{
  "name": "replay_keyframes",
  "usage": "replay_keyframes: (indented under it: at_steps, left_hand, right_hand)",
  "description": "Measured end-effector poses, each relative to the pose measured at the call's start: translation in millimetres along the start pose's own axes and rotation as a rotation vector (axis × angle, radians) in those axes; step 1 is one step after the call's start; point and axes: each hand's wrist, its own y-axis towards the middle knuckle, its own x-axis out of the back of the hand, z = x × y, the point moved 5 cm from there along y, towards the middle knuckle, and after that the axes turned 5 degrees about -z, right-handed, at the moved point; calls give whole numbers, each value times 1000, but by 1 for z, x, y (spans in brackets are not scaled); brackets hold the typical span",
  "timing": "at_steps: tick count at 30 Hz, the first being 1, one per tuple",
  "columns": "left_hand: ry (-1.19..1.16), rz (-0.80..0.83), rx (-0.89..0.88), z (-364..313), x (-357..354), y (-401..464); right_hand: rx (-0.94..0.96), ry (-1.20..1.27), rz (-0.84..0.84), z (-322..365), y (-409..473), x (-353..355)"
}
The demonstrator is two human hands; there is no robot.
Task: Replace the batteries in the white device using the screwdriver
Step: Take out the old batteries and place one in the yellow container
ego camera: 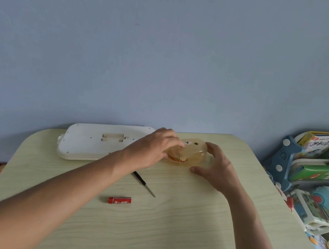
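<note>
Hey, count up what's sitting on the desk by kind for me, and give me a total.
White device: 1
Screwdriver: 1
Red battery: 1
Clear plastic box, held between left hand and right hand: 1
Total: 4

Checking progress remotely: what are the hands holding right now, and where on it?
Both hold the translucent amber plastic box: the left hand on its near-left lid edge, the right hand against its right end. The screwdriver lies untouched.
</note>
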Motion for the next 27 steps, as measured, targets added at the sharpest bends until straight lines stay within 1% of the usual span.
replay_keyframes:
  at_steps: [3,5,8,14,18,22,23,25,27]
  left_hand:
    - [-27,26,18,-2,-3,0]
    - [-62,25,73,-3,1,1]
    - [-131,18,186,-4,5,5]
    - [-166,-47,306,1,1,6]
    - [-162,-46,306,2,-5,9]
    - [-168,49,233,1,4,3]
    - [-166,37,231,4,13,-3]
    - [-133,-57,227,18,36,-19]
    - [-91,-147,239,36,59,-40]
  right_hand:
    - [-10,-5,17,1,-5,2]
    - [14,17,17,5,-6,4]
    - [-1,76,-27,9,-9,5]
    - [-45,35,-94,11,-9,2]
    - [-64,29,-113,7,-6,2]
    - [-77,-16,-105,6,-7,6]
    - [-70,-36,-113,8,-8,7]
    - [-20,-72,-152,16,-12,6]
    - [111,-117,-213,31,-17,0]
